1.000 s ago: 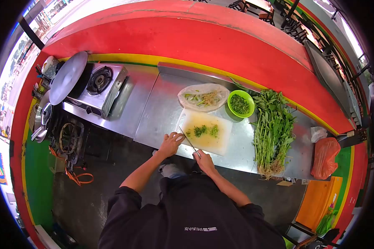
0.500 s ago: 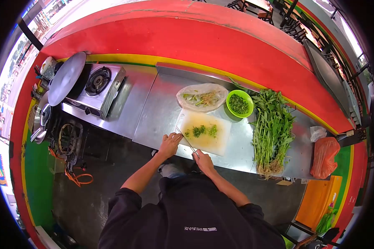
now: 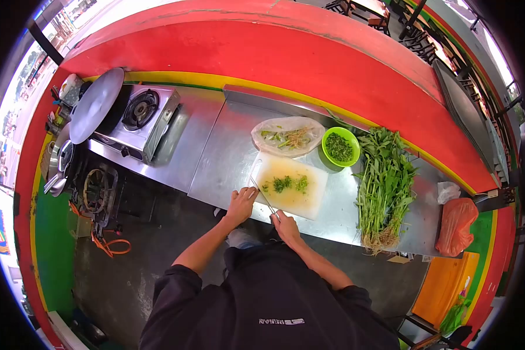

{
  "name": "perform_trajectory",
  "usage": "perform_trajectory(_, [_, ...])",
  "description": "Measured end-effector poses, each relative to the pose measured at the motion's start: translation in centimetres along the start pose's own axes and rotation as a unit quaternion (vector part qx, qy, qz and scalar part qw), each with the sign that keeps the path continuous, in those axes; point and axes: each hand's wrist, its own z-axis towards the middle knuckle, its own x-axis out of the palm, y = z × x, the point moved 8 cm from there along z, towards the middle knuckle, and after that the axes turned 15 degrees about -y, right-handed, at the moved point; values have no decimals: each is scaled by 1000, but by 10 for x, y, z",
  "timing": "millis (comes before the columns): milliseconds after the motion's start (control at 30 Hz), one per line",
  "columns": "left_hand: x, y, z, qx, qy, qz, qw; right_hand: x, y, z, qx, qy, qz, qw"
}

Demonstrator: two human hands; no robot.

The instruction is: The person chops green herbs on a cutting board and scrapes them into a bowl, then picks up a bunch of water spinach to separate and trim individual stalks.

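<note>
In the head view, my right hand (image 3: 286, 226) is closed round the handle of a knife (image 3: 266, 200) at the near edge of the white cutting board (image 3: 312, 205). The thin blade slants up and left along the board's left side. My left hand (image 3: 242, 204) is left of the knife, its bent fingers together against the blade; the fingertips are small and partly hidden. Chopped green herbs (image 3: 282, 184) lie on the board, with a paler chopped heap (image 3: 301, 184) beside them. Behind the board are a plastic bag (image 3: 264, 146) with stems and roots and a lime-green bowl (image 3: 355, 140) of chopped greens.
A large bunch of leafy greens (image 3: 385, 181) with roots lies to the right on the steel counter (image 3: 213, 166). Past it sits a red plastic bag (image 3: 458, 224). On the left are a gas stove (image 3: 140, 111) and a big round lid (image 3: 96, 106). A red wall (image 3: 262, 46) borders the back.
The whole view has shifted slightly, with the counter's things a little farther right. Both hands and the knife keep nearly the same places by the board.
</note>
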Motion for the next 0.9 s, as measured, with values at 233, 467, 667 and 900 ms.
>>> perform_trajectory(233, [1, 1, -2, 13, 30, 18, 999, 7, 5, 13, 12, -13, 19, 1000])
perform_trajectory(467, [4, 6, -8, 14, 52, 5, 999, -4, 5, 1, 21, -22, 35, 999])
perform_trajectory(667, [3, 7, -9, 30, 47, 10, 998, -4, 4, -2, 29, -12, 38, 999])
perform_trajectory(900, [-2, 4, -4, 37, 40, 19, 998, -2, 8, 2, -9, -7, -22, 1000])
